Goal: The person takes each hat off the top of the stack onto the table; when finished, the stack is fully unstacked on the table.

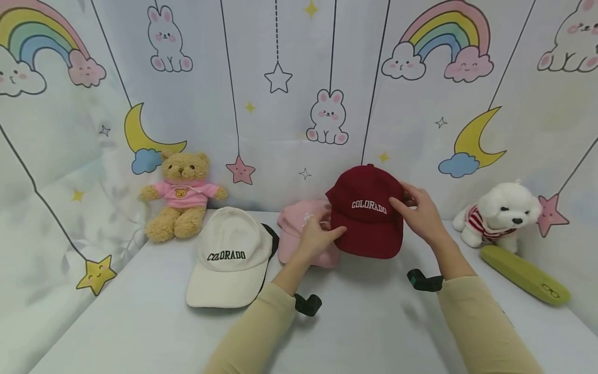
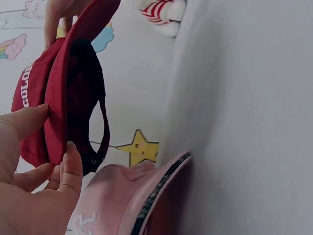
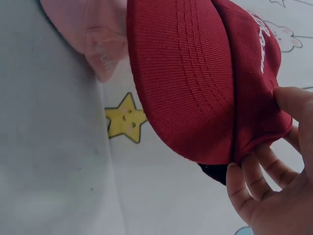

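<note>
A dark red baseball cap (image 1: 366,228) with white COLORADO lettering is held up in the air between both hands, its brim toward me and tilted down. My left hand (image 1: 320,236) pinches its left side near the brim, thumb in front and fingers behind. On the other side my right hand (image 1: 420,210) grips the crown's edge, thumb on the front. The right wrist view shows fingers (image 3: 252,178) curled under that edge. Behind my left hand, a pink cap (image 1: 291,234) sits on the table, partly hidden. Left of it lies a cream COLORADO cap (image 1: 229,259).
A teddy bear (image 1: 181,195) in a pink top sits at the back left. At the right are a white plush dog (image 1: 502,210) and a green glasses case (image 1: 525,275). A patterned cloth backdrop (image 1: 289,119) rises behind the white table (image 1: 364,327).
</note>
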A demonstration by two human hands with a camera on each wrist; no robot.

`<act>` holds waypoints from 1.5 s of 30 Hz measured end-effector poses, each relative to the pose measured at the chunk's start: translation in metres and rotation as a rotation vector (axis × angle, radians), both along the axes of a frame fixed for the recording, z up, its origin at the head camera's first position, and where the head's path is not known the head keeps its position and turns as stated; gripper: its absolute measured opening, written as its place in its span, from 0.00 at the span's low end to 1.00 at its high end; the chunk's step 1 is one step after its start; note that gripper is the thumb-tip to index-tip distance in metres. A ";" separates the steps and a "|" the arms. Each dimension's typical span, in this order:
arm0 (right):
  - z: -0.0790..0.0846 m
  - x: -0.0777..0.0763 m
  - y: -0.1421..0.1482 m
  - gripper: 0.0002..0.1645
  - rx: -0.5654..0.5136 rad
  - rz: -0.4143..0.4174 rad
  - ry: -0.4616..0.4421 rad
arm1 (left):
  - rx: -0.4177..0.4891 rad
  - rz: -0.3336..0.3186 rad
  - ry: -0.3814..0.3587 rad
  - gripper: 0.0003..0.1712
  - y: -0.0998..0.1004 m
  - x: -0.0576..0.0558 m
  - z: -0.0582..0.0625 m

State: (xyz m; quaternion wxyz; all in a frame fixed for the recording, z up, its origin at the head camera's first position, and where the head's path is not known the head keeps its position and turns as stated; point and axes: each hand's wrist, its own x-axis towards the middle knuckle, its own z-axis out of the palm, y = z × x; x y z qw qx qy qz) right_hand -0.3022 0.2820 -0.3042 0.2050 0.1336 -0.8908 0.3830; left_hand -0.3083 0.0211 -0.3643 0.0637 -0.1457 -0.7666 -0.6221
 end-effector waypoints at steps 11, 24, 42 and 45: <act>-0.019 -0.003 0.018 0.36 -0.011 -0.027 -0.094 | -0.014 -0.005 -0.044 0.33 0.028 0.003 -0.019; -0.056 -0.015 0.034 0.36 -0.007 -0.067 -0.163 | -0.191 0.027 -0.099 0.37 0.050 0.005 -0.036; -0.074 -0.021 0.035 0.40 0.063 -0.095 -0.251 | -0.316 -0.054 -0.173 0.31 0.050 0.011 -0.028; -0.072 -0.021 0.034 0.40 0.074 -0.098 -0.239 | -0.308 -0.075 -0.202 0.37 0.044 0.014 -0.024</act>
